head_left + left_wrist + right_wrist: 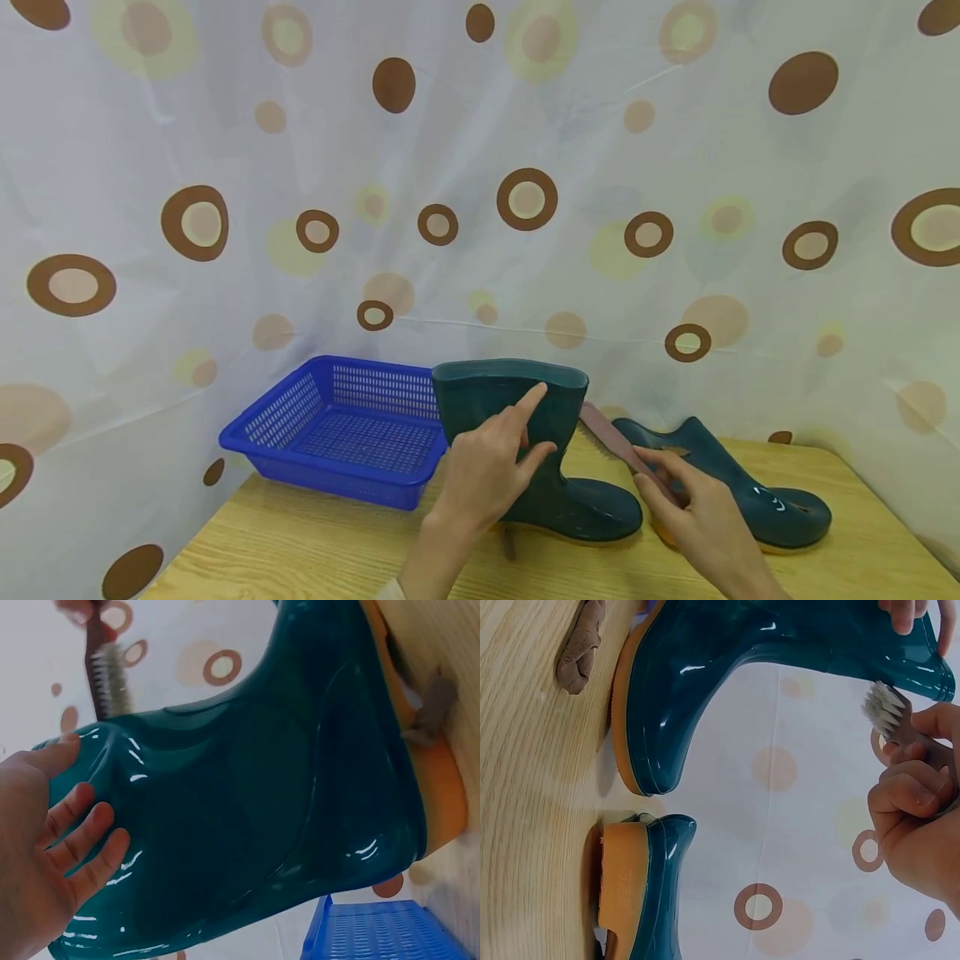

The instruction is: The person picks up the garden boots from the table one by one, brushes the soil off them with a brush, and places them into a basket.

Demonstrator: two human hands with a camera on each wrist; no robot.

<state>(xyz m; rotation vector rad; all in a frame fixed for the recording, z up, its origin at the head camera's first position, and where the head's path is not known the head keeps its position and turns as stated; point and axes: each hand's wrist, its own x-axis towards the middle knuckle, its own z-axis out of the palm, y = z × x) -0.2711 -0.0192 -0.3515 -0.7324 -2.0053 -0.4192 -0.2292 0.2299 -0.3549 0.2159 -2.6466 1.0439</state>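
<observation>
A dark green rubber boot (600, 508) with an orange sole stands upright on the table, its shaft opening at the top. My left hand (487, 462) rests against the shaft near the rim, index finger straight; the left wrist view shows the other fingers spread along the glossy surface. A brush (609, 435) with a dull pink handle is held in my right hand (701, 517). Its pale bristles (883, 710) are at the front edge of the shaft in the right wrist view; whether they touch it I cannot tell.
A second green boot (738, 492) lies on its side at the right. Left of the standing boot is a blue plastic basket (330, 475). A brown lump (581, 652) is on the wooden table (300, 550) by the sole. A dotted curtain (480, 267) hangs behind.
</observation>
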